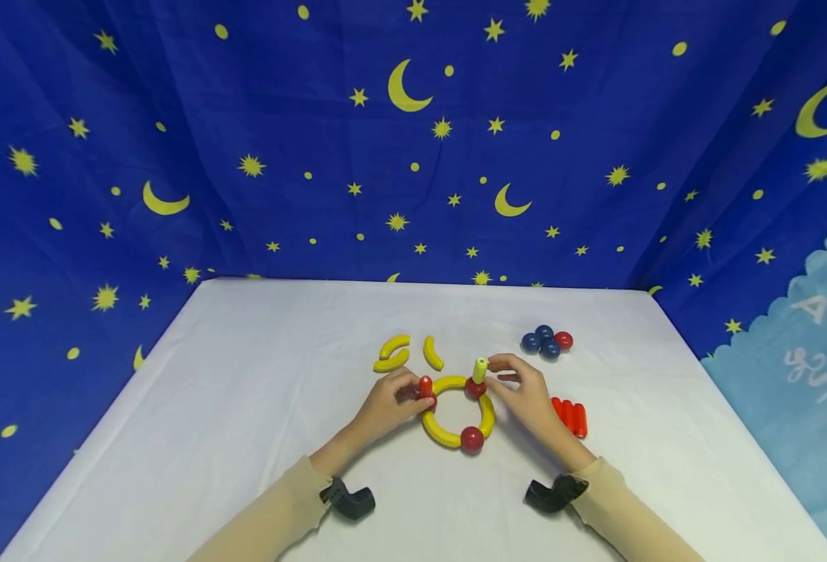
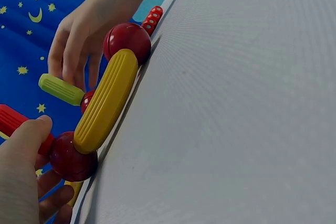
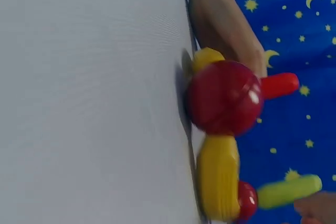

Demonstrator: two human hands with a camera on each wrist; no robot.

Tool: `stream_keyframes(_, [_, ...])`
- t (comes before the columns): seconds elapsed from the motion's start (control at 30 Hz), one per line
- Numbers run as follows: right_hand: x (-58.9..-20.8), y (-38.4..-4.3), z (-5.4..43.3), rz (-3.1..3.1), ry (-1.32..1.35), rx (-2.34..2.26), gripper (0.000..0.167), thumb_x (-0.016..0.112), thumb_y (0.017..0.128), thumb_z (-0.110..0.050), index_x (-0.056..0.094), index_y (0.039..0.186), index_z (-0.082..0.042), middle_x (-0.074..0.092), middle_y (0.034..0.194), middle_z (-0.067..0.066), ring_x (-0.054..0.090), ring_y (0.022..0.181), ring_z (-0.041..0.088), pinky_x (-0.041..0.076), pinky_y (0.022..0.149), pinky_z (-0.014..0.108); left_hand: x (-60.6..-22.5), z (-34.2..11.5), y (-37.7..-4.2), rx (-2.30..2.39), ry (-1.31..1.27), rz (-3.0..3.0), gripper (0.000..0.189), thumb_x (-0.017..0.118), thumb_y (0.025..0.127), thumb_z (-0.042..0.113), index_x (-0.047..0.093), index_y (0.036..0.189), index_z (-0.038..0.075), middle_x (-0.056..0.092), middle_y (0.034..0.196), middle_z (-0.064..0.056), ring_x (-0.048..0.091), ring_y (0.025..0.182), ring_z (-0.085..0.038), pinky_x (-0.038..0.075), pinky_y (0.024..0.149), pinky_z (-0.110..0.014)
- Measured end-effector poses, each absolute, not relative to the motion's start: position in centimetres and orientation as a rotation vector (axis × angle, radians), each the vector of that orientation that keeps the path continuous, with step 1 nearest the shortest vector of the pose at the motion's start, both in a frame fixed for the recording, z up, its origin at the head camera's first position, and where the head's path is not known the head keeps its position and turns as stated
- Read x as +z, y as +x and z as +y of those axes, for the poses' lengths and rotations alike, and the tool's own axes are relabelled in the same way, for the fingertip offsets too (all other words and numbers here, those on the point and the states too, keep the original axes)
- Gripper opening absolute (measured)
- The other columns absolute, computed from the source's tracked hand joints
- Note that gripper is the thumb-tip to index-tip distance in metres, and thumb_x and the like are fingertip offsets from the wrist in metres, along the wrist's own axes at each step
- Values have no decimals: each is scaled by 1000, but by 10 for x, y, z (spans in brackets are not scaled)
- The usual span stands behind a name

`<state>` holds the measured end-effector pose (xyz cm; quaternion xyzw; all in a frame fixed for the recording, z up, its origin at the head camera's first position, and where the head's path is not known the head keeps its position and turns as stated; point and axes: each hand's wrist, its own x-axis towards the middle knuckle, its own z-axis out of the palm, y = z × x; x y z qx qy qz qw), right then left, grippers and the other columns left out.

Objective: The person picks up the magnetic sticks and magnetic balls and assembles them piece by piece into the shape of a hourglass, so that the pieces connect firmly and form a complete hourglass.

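Note:
A ring of curved yellow bars (image 1: 441, 428) joined by dark red balls (image 1: 472, 439) lies on the white table. On its left ball stands a short red stick (image 1: 425, 385), and my left hand (image 1: 388, 402) grips that corner, thumb across the stick's base and fingers behind. A yellow-green stick (image 1: 480, 370) rises from the far right ball (image 1: 475, 389). Beside it is my right hand (image 1: 525, 396), fingers spread and slightly bent, fingertips close to the stick and ball. From the left wrist, the thumb overlaps the red stick (image 2: 13, 121); the right fingers hang behind the yellow-green stick (image 2: 60, 89).
Loose curved yellow pieces (image 1: 391, 361) lie beyond the ring. Several blue balls (image 1: 543, 333) and one red ball (image 1: 564, 340) are grouped at the back right. Red sticks (image 1: 579, 420) lie side by side near my right forearm. A blue star-patterned cloth (image 1: 413, 156) hangs behind the table.

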<state>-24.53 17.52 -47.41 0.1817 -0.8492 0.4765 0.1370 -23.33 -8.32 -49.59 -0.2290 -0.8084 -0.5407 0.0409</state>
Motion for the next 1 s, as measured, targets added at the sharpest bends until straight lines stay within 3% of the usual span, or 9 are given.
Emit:
stream_keyframes(0.1, [-474,-238,193,-2385,434,1236,20,70,81,1,66,101,2,70,96,14,64,89,19,56,77,37,-481,-81,-225,-1681,-716,-2464,16,74,82,11,66,91,1,63,90,-11,63,85,-23,55,79,-36])
stream_keyframes(0.3, [-476,-215,236,-2381,120,1024,17,68,76,7,68,92,2,68,87,14,57,74,11,45,63,7,-463,-81,-216,-1675,-727,-2462,13,73,80,4,65,88,-3,63,88,-13,64,83,-23,56,79,-39])
stream_keyframes(0.6, [-479,-186,270,-2635,-64,933,23,68,75,3,65,98,5,66,91,20,54,67,9,45,52,18,-470,-81,-219,-1586,-777,-2406,12,75,78,5,69,86,-2,64,86,-12,63,82,-25,56,76,-33])
stream_keyframes(0.83, [-479,-187,271,-2627,-176,973,38,71,75,1,58,109,10,69,84,22,49,61,-6,43,55,12,-471,-82,-220,-1548,-798,-2405,14,77,76,4,71,87,-2,64,86,-13,63,82,-27,55,74,-34])
stream_keyframes(1.0, [-473,-187,265,-2489,-227,1093,37,69,77,3,58,111,9,68,87,25,47,62,-11,42,56,4,-468,-82,-219,-1556,-801,-2398,14,77,75,2,71,87,-4,65,86,-14,63,80,-29,56,73,-37])
